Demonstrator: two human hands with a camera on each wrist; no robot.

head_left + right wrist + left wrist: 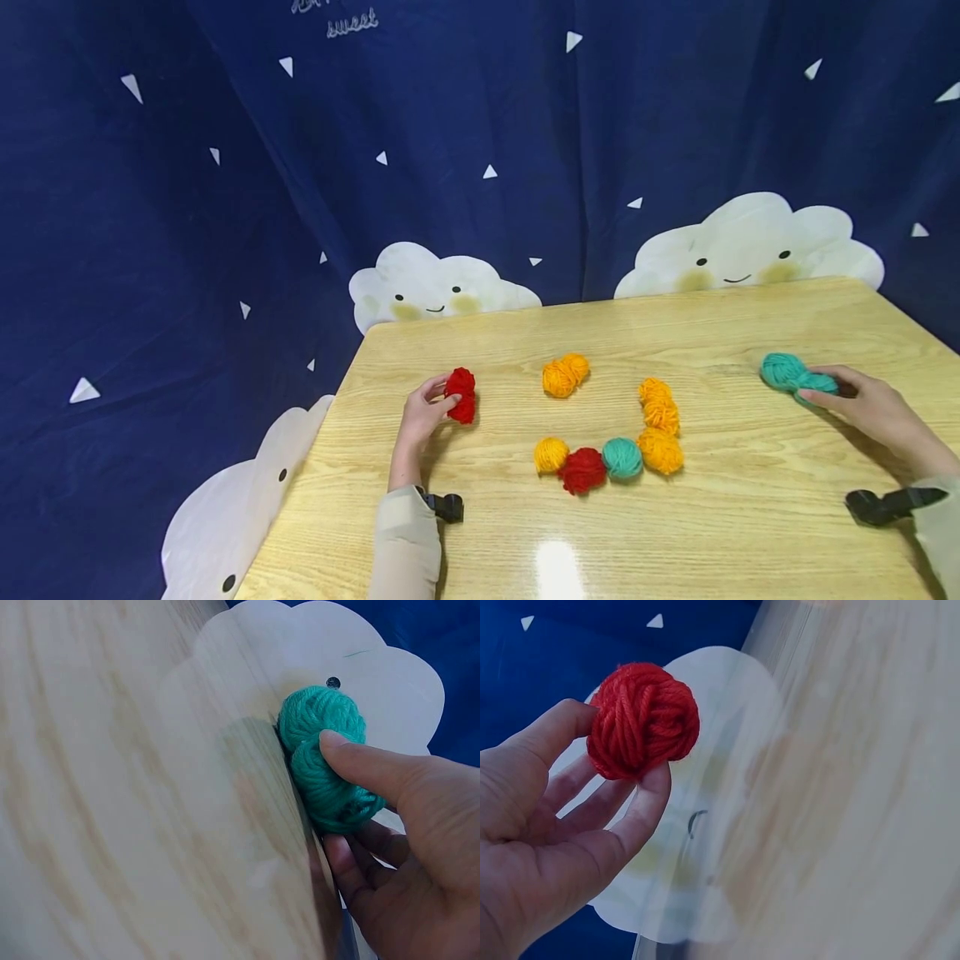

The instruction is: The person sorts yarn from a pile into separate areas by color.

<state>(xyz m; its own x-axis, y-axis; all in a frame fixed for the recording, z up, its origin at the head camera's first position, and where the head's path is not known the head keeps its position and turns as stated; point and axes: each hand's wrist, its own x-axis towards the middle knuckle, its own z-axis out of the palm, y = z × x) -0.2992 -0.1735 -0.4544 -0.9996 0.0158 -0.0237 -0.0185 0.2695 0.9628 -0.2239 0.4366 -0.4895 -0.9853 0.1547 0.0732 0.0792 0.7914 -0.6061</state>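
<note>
At the left side of the table, my left hand (422, 411) pinches a bundle of red yarn (461, 397) between thumb and fingers. In the left wrist view the red yarn (643, 721) appears as one round ball at the fingertips. Over at the right, my right hand (873, 407) grips teal yarn (787, 372) shaped like two joined balls. The right wrist view shows the thumb pressed on the teal yarn (334, 776), with fingers beneath it. That yarn lies on or very close to the tabletop; which of these cannot be told.
On the wooden table (480, 533), a yellow ball (552, 455), a red ball (582, 471), a teal ball (622, 458) and orange yarn (661, 429) form an L-shaped line. Another orange yarn bundle (566, 375) lies behind them. A dark blue curtain (465, 150) hangs at the back.
</note>
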